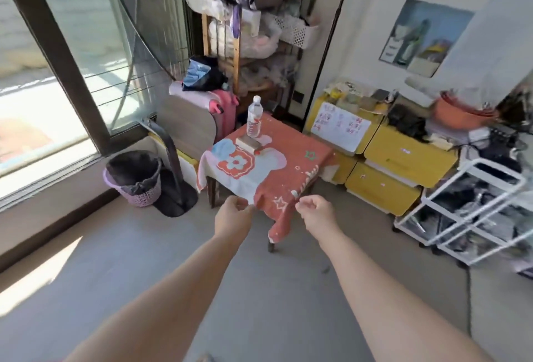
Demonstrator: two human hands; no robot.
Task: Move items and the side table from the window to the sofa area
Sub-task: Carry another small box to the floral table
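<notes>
Both curled hands, left hand (233, 213) and right hand (314, 213), are at the near edge of the small red-cloth side table (291, 171) straight ahead; I cannot tell if they pinch it.

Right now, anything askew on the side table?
The tablecloth sits skewed, one corner hanging low at the front. The water bottle stands upright near the far edge, a small box beside it; nothing spilled.
</notes>
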